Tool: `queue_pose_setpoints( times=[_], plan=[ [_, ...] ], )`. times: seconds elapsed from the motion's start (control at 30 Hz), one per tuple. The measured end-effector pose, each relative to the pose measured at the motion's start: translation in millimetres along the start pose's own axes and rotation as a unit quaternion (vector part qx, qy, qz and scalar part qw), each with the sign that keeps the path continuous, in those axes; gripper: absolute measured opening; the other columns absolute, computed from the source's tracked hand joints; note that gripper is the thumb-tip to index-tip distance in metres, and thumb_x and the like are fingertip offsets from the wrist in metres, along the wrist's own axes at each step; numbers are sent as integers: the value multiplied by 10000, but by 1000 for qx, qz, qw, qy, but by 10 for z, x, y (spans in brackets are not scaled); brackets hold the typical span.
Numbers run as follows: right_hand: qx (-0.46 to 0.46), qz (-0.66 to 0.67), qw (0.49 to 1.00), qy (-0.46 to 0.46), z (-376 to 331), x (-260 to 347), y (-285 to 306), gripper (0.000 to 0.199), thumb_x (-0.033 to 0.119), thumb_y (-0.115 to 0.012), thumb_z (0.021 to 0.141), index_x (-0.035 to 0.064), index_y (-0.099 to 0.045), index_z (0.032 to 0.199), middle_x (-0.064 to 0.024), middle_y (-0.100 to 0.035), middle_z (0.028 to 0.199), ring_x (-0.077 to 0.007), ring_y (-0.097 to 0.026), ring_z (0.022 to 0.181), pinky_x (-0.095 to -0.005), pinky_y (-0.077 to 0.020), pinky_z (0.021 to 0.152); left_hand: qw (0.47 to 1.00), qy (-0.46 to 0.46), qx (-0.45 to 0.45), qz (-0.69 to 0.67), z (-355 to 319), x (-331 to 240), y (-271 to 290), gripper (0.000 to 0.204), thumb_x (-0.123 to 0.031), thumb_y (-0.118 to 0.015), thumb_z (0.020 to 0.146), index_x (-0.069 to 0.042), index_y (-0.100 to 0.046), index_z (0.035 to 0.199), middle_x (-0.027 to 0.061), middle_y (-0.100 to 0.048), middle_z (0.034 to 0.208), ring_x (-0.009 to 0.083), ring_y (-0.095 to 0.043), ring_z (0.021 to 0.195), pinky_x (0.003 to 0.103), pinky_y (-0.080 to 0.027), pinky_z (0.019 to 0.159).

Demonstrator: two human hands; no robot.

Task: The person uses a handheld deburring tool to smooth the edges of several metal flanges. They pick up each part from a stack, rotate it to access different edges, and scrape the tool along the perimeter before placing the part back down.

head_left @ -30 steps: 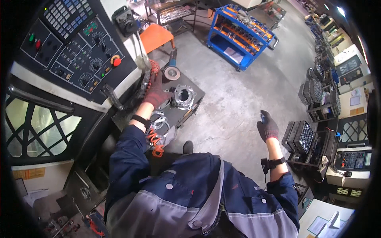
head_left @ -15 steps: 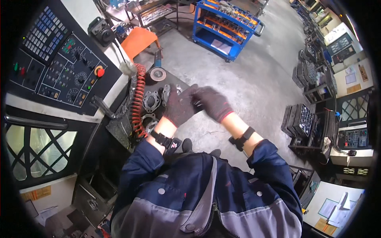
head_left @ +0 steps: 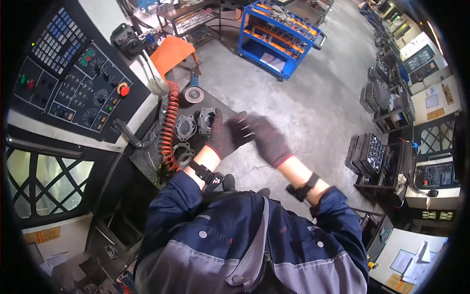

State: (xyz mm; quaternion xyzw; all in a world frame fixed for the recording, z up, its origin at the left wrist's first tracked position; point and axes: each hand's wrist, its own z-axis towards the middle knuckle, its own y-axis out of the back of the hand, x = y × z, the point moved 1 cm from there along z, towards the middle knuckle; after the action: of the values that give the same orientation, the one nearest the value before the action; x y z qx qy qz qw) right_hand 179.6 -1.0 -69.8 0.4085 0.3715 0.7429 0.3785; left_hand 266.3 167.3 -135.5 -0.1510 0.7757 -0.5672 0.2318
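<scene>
Grey cast-metal housing sits on the small dark bench at ten o'clock from the gloved left hand, whose fingertips touch its rim, fingers spread, not clamping. Right hand, blurred, overlaps the left's fingers; its grip I cannot tell.

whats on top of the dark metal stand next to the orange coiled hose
Three grey metal flanged castings and a disc grinder lie on the stand. The gloved left hand covers part of one casting, so anything beneath it is hidden.

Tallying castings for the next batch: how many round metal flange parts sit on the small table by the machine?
3: two side by side by the left hand, at and, one nearer at. Others may be hidden.
</scene>
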Motion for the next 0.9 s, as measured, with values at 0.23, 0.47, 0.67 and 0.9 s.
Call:
queue_pose_setpoints(
  times=[0.23,0.47,0.67,0.9],
  plan=[
    [221,-83,909,-344,-790,-885,9,460,111,-579,885,157,-662,1336,-166,-730,1178,-354,-697,1100,-451,-561,939,943,-26,-66,325,-112,-352,121,972,-785,-444,918,-42,-410,1543,254,-385,1590,413,-372,1469,557,-288,1205],
    [281,-55,875,-391,-1102,-696,215,426,251,-582,955,202,-638,1375,-171,-705,1253,-363,-674,1151,-463,-541,983,485,-50,-354,798,-204,-1319,1426,634,-556,-624,938,-58,-653,1329,252,-677,1274,377,-657,1200,444,-510,1017],
    [303,-33,822,-481,-2084,-859,137,400,355,-639,936,131,-696,1262,-162,-685,1305,-369,-638,1225,-451,-514,1042,351,-79,-363,859,-953,-1392,1118,452,-387,-678,904,-56,-704,1210,234,-731,1085,387,-714,1027,463,-559,930],
    [242,-23,791,-561,-2798,-830,224,497,287,-670,895,114,-612,1357,-207,-663,1328,-394,-624,1240,-459,-512,1040,146,74,-313,936,-1480,-717,1860,531,-445,-736,856,-150,-648,1289,143,-709,1229,336,-683,1141,461,-535,961]
  ],
)
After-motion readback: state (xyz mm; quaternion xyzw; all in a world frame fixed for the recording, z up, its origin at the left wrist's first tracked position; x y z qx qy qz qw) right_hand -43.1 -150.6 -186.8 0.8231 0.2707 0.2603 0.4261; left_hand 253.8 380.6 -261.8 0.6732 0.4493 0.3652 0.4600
